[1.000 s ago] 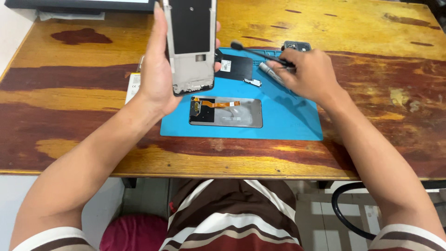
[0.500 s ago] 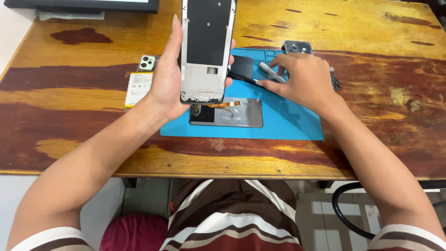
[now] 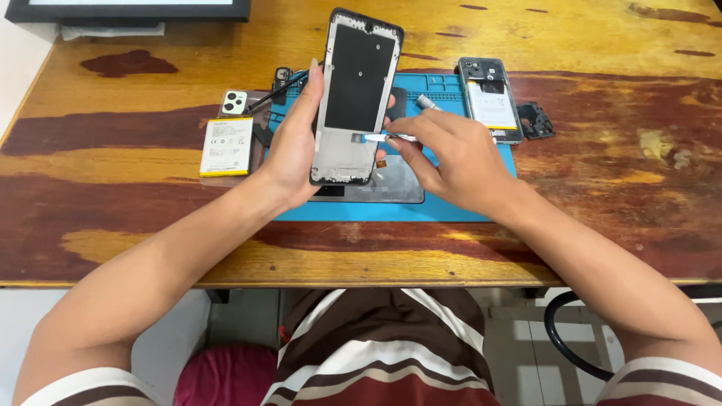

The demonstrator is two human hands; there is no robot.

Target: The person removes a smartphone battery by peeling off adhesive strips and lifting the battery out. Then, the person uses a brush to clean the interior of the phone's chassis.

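L hand (image 3: 295, 154) grip closed round black rectangular phone frame w/ silver edge (image 3: 355, 98), upright above blue mat (image 3: 459, 197). R hand (image 3: 459, 158) pinching thin silver tweezers (image 3: 385, 137) (tips at frame's edge).

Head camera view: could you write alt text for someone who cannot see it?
A person's left hand holds a phone frame upright over a blue mat on a wooden table, while the right hand touches metal tweezers to its edge. An opened phone and a battery lie nearby.
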